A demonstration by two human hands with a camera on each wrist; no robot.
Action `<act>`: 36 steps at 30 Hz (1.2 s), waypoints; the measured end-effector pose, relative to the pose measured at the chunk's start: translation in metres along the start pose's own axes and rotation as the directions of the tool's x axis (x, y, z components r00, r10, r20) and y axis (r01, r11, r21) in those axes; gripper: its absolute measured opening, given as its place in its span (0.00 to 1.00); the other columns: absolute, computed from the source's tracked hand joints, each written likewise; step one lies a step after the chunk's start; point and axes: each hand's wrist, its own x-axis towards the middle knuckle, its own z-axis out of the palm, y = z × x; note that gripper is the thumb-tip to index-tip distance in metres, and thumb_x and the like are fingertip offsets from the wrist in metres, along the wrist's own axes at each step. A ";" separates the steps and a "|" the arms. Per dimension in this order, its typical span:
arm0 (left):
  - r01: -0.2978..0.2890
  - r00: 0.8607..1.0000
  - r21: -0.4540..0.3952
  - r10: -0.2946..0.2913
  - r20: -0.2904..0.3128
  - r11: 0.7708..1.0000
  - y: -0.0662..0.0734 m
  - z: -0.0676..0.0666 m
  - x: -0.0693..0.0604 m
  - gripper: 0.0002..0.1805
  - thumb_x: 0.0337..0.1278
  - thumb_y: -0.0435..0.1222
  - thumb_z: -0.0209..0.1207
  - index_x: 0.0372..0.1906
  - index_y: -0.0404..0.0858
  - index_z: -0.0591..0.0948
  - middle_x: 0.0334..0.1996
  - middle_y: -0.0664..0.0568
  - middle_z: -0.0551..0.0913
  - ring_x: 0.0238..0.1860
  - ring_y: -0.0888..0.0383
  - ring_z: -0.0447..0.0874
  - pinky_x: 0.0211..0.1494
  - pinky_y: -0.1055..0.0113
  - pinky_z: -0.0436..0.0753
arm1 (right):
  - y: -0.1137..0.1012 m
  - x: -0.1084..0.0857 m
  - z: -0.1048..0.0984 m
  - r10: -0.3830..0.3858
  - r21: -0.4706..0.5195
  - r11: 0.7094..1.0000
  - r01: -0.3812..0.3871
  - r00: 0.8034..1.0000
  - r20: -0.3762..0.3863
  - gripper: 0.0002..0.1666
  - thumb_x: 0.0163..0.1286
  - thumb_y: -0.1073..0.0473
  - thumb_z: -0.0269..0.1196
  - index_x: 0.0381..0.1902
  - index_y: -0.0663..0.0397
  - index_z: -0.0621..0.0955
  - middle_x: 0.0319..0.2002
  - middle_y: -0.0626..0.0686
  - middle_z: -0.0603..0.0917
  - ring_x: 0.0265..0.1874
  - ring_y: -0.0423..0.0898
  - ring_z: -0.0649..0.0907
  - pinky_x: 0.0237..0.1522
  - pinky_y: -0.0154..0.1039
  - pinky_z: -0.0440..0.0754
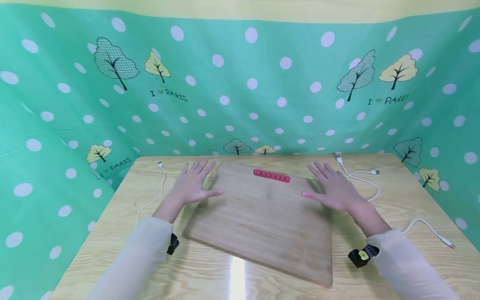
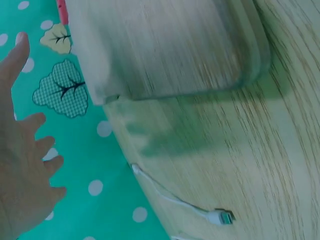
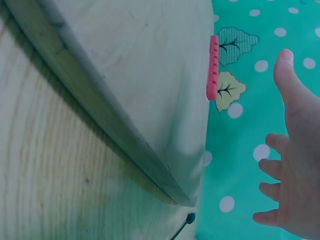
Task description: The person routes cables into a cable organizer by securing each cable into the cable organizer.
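Note:
My left hand (image 1: 193, 185) is held above the left edge of a wooden board (image 1: 262, 221), fingers straight and spread. Over the board's right side my right hand (image 1: 335, 189) takes the same pose, its thumb pointing inward. Neither hand grips anything; shadows of both fall on the board and table. A red cable-organizer strip (image 1: 271, 175) with a row of notches lies along the board's far edge, between the hands. The right wrist view shows the red strip (image 3: 213, 67) beyond the board, with the right hand (image 3: 300, 165) at the side.
A white USB cable (image 1: 161, 165) lies on the table left of the board. More white cable (image 1: 369, 182) is looped at the right, and a thin white cable end (image 1: 446, 241) lies nearer the right edge. A green dotted curtain (image 1: 251, 83) hangs behind the table.

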 end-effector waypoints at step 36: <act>-0.281 0.944 -0.047 0.285 0.168 0.959 0.032 0.036 0.009 0.48 0.54 0.64 0.56 0.74 0.44 0.57 0.76 0.46 0.55 0.77 0.45 0.52 0.79 0.45 0.52 | -0.045 -0.041 0.036 -0.157 0.120 0.982 0.146 0.984 0.088 0.57 0.53 0.28 0.64 0.70 0.58 0.65 0.72 0.64 0.63 0.70 0.67 0.64 0.66 0.65 0.68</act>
